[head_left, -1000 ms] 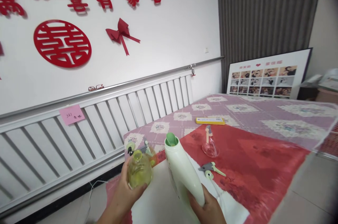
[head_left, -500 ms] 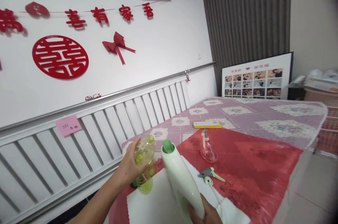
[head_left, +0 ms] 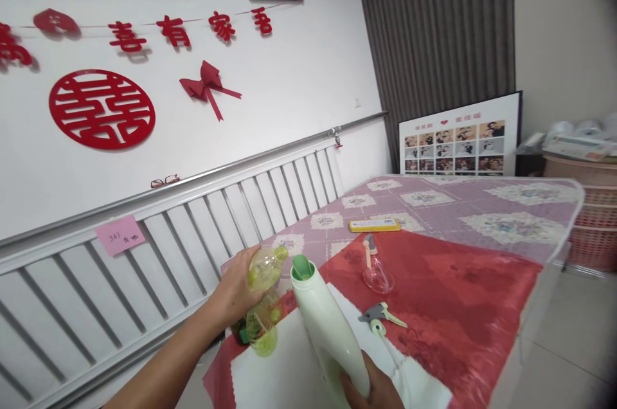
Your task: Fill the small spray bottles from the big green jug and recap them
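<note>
My left hand (head_left: 238, 287) is closed around a clear yellow-green plastic bottle (head_left: 264, 269), which leans right with its uncapped neck near the big bottle's mouth. Below it shows more clear yellow-green plastic (head_left: 263, 332); whether this is a second bottle I cannot tell. My right hand (head_left: 373, 386) grips the handle of a pale green detergent bottle (head_left: 330, 325), its mouth with a green pouring spout tilted up and away. Right of it a grey and light green spray trigger head (head_left: 380, 316) lies on the cloth. Behind stands a clear pinkish spray bottle (head_left: 378, 274).
A white cloth (head_left: 270, 383) lies over a red sheet (head_left: 463, 306) on the table. Farther back is a yellow flat box (head_left: 375, 225). A dark thing with green (head_left: 240, 332) stands at the left edge. A white radiator (head_left: 193, 248) runs along the left wall.
The yellow-green bottle in my left hand has tipped right, its neck now pointing toward the detergent bottle. My right hand holds the detergent bottle much as before. The view has shifted slightly.
</note>
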`<state>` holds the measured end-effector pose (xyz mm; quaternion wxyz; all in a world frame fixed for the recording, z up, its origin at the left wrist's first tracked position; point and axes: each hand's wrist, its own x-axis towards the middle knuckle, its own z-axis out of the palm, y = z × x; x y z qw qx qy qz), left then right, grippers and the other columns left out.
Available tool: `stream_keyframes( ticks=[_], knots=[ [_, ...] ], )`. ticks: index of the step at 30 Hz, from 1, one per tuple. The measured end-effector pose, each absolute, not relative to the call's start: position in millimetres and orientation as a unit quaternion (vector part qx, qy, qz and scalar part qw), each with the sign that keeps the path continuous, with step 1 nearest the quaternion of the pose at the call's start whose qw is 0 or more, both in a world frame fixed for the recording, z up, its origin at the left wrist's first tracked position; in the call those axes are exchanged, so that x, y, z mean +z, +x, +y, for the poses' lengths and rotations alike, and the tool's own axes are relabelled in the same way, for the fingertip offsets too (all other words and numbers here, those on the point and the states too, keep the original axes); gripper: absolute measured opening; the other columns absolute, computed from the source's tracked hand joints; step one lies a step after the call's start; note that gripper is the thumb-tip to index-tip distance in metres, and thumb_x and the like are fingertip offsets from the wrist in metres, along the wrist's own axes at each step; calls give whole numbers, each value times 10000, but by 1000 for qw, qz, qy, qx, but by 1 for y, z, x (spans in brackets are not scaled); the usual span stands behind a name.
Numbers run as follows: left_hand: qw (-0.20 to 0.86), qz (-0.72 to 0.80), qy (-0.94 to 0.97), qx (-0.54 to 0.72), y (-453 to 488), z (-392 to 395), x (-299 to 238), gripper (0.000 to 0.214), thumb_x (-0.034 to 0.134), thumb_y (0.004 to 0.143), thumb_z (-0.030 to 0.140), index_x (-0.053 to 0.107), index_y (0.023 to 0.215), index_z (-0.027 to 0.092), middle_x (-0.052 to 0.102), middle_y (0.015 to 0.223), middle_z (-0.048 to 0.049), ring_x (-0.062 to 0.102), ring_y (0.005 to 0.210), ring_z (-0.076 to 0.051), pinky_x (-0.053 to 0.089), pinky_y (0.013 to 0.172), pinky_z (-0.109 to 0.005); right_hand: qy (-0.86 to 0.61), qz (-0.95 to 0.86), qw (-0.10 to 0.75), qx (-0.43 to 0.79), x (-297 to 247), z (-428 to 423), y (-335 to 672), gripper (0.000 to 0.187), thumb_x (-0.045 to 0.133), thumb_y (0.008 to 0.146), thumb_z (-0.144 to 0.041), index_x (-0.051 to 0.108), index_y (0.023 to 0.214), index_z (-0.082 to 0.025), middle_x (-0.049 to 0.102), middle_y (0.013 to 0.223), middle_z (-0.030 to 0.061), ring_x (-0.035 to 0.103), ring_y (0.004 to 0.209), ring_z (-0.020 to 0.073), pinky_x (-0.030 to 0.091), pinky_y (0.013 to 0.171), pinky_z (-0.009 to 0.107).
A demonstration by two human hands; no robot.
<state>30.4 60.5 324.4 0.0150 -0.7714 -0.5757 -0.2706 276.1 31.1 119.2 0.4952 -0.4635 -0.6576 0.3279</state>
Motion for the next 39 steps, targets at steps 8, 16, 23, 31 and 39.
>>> stream_keyframes(
  ticks=[8, 16, 23, 31, 39],
  knots=[
    [53, -576, -781, -235, 31, 64, 326, 775, 641, 677, 265, 308, 1375, 217, 440, 1353, -105, 412, 1274, -277, 362, 1060, -451, -461, -620, 543, 330, 119, 29, 270, 264, 546, 752, -409, 671, 882, -216, 752, 802, 50, 689, 713, 223, 543, 657, 272],
    [96, -565, -789, -221, 32, 66, 327, 753, 637, 690, 248, 317, 1371, 237, 456, 1340, -104, 437, 1248, -291, 374, 1033, -479, -449, -616, 554, 335, 121, 28, 270, 226, 579, 721, -385, 672, 844, -220, 730, 746, 31, 686, 691, 214, 543, 645, 257],
    [113, -570, -790, -197, 33, 67, 329, 759, 618, 687, 218, 300, 1376, 251, 440, 1353, -103, 423, 1252, -290, 347, 1037, -499, -454, -611, 559, 329, 118, 29, 268, 225, 572, 722, -396, 667, 834, -225, 724, 737, 28, 681, 681, 211, 536, 635, 257],
    [142, -557, -800, -173, 30, 71, 329, 777, 609, 686, 209, 278, 1387, 269, 435, 1358, -93, 426, 1229, -292, 333, 1027, -496, -466, -585, 579, 324, 110, 30, 262, 240, 557, 721, -439, 659, 788, -232, 714, 699, 23, 666, 648, 212, 529, 622, 272],
    [168, -554, -800, -155, 30, 71, 333, 776, 623, 692, 219, 286, 1388, 285, 442, 1346, -93, 440, 1211, -293, 319, 1021, -492, -466, -587, 574, 330, 114, 29, 263, 245, 548, 718, -422, 667, 818, -232, 728, 718, 26, 667, 659, 220, 524, 620, 278]
  ],
)
